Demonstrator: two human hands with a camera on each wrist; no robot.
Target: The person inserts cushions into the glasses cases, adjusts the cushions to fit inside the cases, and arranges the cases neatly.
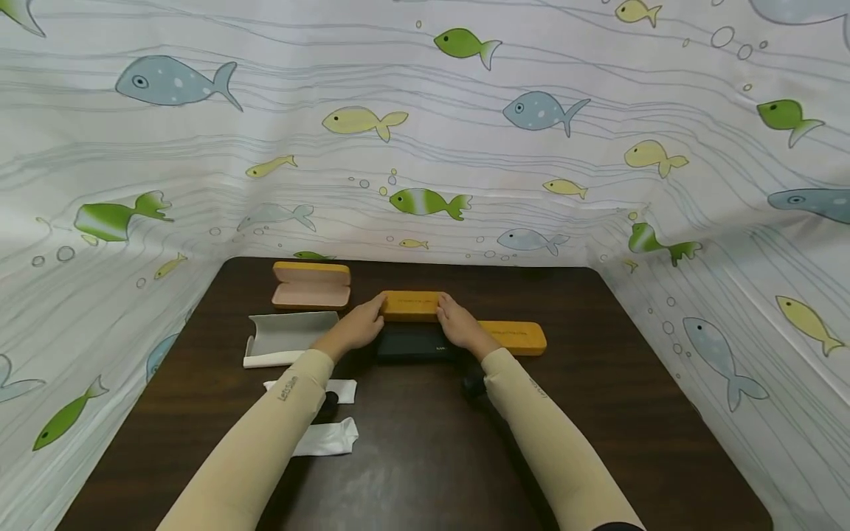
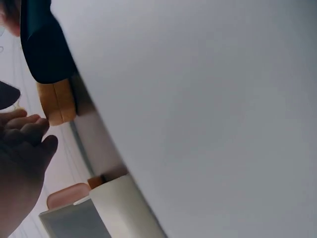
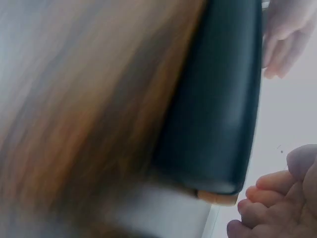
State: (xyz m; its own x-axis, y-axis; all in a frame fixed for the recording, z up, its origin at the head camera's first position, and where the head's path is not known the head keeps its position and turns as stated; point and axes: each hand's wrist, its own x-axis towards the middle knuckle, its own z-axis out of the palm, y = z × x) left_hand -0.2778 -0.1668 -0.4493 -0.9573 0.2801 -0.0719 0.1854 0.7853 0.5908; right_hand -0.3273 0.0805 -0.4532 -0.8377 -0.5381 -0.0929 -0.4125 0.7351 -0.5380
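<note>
A closed yellow glasses case (image 1: 410, 305) lies crosswise on the table behind a dark green case (image 1: 415, 344). My left hand (image 1: 359, 324) is at its left end and my right hand (image 1: 461, 324) at its right end, fingers reaching forward along the ends. In the left wrist view, the left fingertips (image 2: 42, 121) come up to the end of the yellow case (image 2: 57, 103). The right wrist view shows the right fingers (image 3: 270, 198) beside the dark green case (image 3: 213, 99), which hides most of the yellow one.
A second yellow case (image 1: 514, 338) lies right, partly behind the right wrist. At left are an open case with pink lining (image 1: 312, 286), an open white case with grey lining (image 1: 288, 335) and white cloths (image 1: 330, 436). Dark objects (image 1: 474, 382) sit near the forearms. Fish-patterned curtain (image 1: 412, 162) surrounds the table.
</note>
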